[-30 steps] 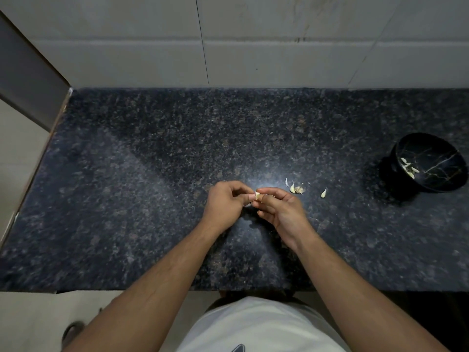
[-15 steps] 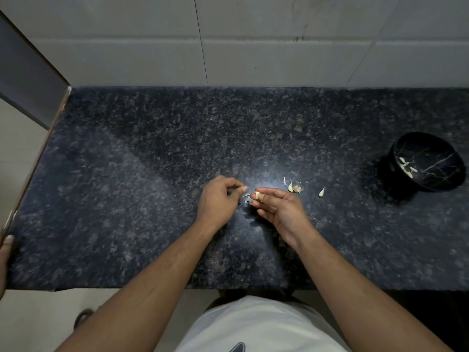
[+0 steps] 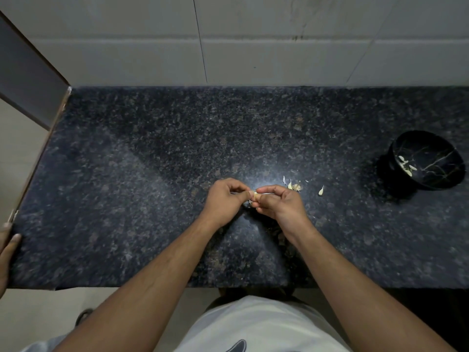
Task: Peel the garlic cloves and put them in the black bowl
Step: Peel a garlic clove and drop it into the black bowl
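Note:
My left hand (image 3: 224, 200) and my right hand (image 3: 280, 203) meet over the middle of the dark granite counter (image 3: 152, 174). Between their fingertips they pinch one small pale garlic clove (image 3: 254, 195); most of it is hidden by the fingers. Just right of my right hand lie a few loose cloves and skin scraps (image 3: 294, 186), and a single clove (image 3: 321, 191) lies a little further right. The black bowl (image 3: 431, 171) with gold veining stands at the far right and holds several peeled cloves (image 3: 406, 165).
A tiled wall (image 3: 253, 47) runs along the back of the counter. A dark panel (image 3: 28, 80) rises at the left end. Another person's fingers (image 3: 7, 247) rest on the counter's left front corner. The front edge runs just below my forearms.
My left hand had drawn away a little to the left half a second ago; now it is back against my right hand, pinching the clove. Another person's fingers have come further in at the left edge.

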